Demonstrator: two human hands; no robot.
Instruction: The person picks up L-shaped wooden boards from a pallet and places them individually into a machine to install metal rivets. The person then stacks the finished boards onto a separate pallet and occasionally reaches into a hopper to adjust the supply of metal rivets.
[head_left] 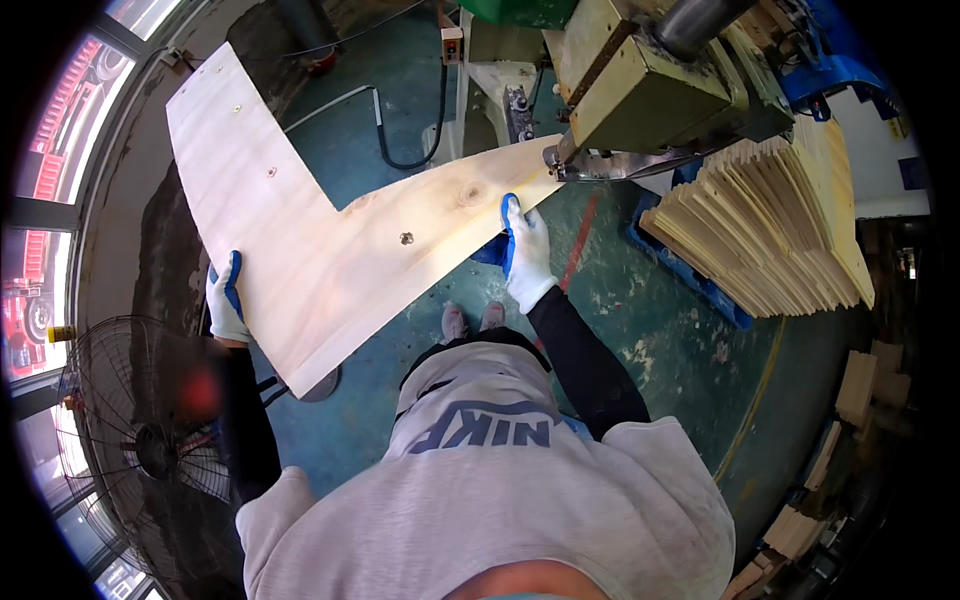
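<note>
Plywood panel: I see it held level between both gloved hands.
Left hand: clamped on its left edge, thumb on top.
Right hand: clamped on its near edge.
Machine: just beyond the right grip, blocking my view there (contact with the panel's tip, I can't tell).
Stacked boards: right of that grip.
Fan: near the left forearm, lower part lost in darkness.
Panel's underside: hidden, fingers too.

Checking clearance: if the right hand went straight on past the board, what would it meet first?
Probably the pale machine stand, with the right hand passing the wooden board's far edge; depth is unclear.
</note>
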